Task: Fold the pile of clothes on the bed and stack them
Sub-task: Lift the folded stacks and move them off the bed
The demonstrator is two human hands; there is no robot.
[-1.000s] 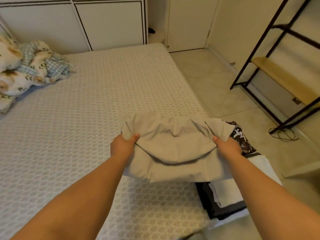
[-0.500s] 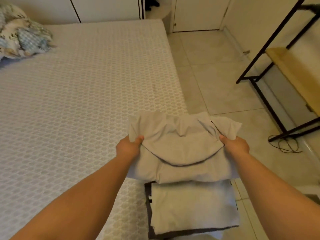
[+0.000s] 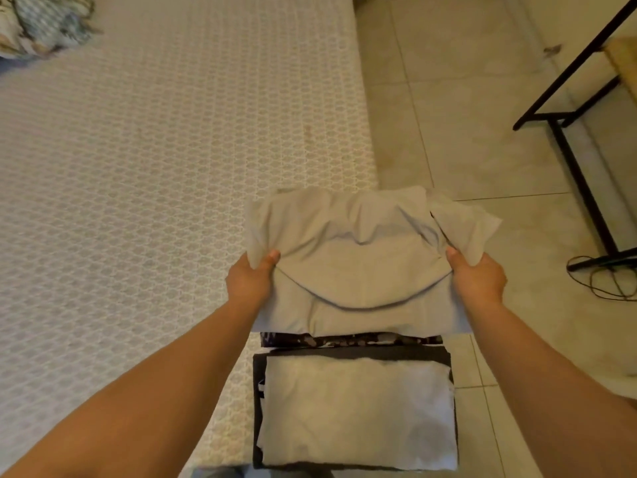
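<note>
- A folded beige garment (image 3: pixel 358 270) is held in the air at the near right corner of the bed (image 3: pixel 155 167), just beyond a stack of folded clothes (image 3: pixel 355 408). Its far edge sags and rumples, and a loose flap sticks out at the far right.
- The left hand (image 3: pixel 250 279) grips the garment's left edge, thumb on top and fingers curled out of sight underneath.
- The right hand (image 3: pixel 477 279) grips the right edge in the same way, thumb on top. Holding both sides likely keeps the folds from falling open while the garment is carried.
- The stack lies at the corner of the bed, closest to the viewer. A pale folded cloth (image 3: pixel 358 412) is on top, a dark garment (image 3: pixel 258 374) shows as a border beneath it, and a dark patterned piece (image 3: pixel 348 339) peeks out at the far edge.
- The held garment looks about as wide as the stack, so it seems meant to go on top of it next; it has not been set down yet.
- The bed has a pale cover with a small repeating pattern. At its far left corner lies a bundle of printed fabric (image 3: pixel 44 25); whether it is clothing left to fold cannot be told.
- To the right is a tiled floor (image 3: pixel 465 132), with a black metal shelf frame (image 3: pixel 579 132) and a loose dark cord (image 3: pixel 606 281) beside it.
</note>
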